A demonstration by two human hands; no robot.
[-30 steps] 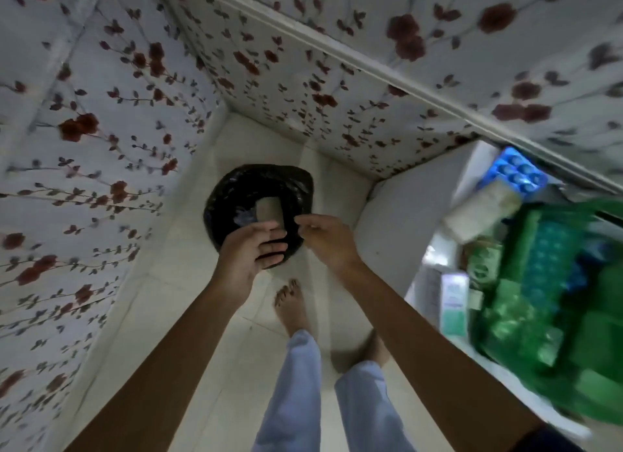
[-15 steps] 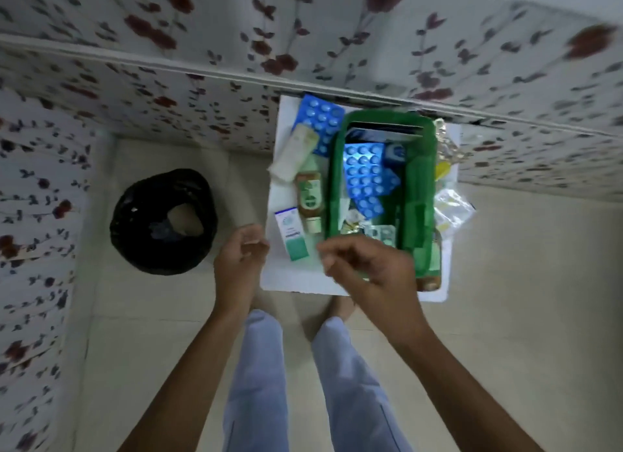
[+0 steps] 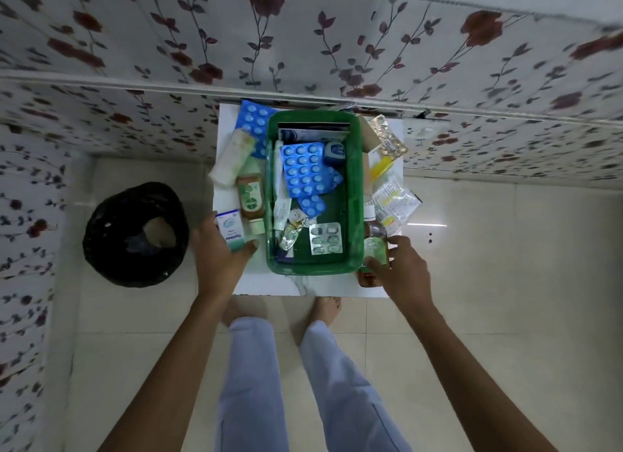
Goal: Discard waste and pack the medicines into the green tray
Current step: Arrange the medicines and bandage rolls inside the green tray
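The green tray stands on a small white table and holds blue blister packs, a silver blister strip, a foil strip and a small blue jar. My left hand closes around a small white and teal medicine box just left of the tray. My right hand grips a brown syrup bottle with a green label lying at the tray's right side.
A black-lined waste bin sits on the floor left of the table. A Dettol bottle, a white tube and another blue blister lie left of the tray. Sachets lie on its right. Floral walls enclose the corner.
The view swung from the bin to the table. Both hands left the bin's mouth and came to the tray's sides, the left onto the box, the right onto the bottle.
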